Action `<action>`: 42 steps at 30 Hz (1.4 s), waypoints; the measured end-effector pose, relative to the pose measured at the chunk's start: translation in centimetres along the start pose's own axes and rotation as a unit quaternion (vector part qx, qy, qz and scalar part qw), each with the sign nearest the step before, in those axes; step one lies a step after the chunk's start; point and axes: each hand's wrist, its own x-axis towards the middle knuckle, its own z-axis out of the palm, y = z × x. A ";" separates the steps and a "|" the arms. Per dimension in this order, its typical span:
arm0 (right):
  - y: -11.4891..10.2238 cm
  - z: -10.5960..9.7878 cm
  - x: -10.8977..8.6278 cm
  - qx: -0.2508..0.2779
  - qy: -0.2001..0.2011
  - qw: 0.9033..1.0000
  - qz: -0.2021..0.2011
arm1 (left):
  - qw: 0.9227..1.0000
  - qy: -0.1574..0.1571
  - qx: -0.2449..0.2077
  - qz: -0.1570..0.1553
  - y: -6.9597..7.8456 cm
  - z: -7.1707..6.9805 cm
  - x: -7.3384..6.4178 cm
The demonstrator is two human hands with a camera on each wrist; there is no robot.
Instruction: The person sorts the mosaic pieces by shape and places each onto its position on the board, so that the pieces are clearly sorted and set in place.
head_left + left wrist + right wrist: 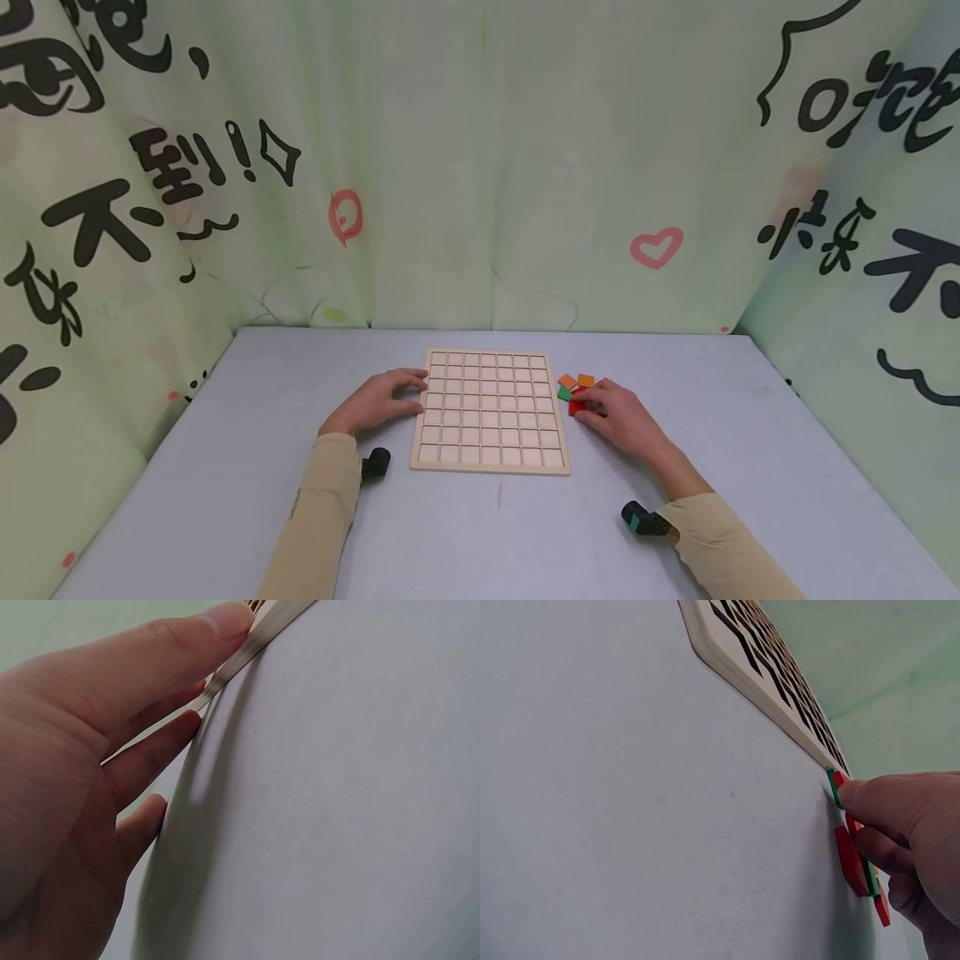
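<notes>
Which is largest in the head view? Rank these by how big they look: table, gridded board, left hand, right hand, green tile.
1. Table
2. Gridded board
3. Left hand and right hand, too alike to rank
4. Green tile

Looking at pale green fabric (555, 167) hanging on three sides, kinda booth-like, creasing lightly at the back. Seeing chunky black lettering (89, 233) running over the left and right sides, plus a red heart outline (657, 262) on the back one. Also getting a pale whitish table (487, 542) below, catching pretty soft light tbh.
</notes>
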 end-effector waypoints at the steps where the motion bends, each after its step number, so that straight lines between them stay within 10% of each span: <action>1: -0.1 -0.1 0.1 0.004 0.004 1.000 0.001 | 1.000 0.000 -0.001 0.001 0.0 0.0 0.0; 42: -4.0 1.1 4.8 0.078 0.031 0.995 0.055 | 1.000 -0.003 0.017 -0.016 -0.2 0.4 0.4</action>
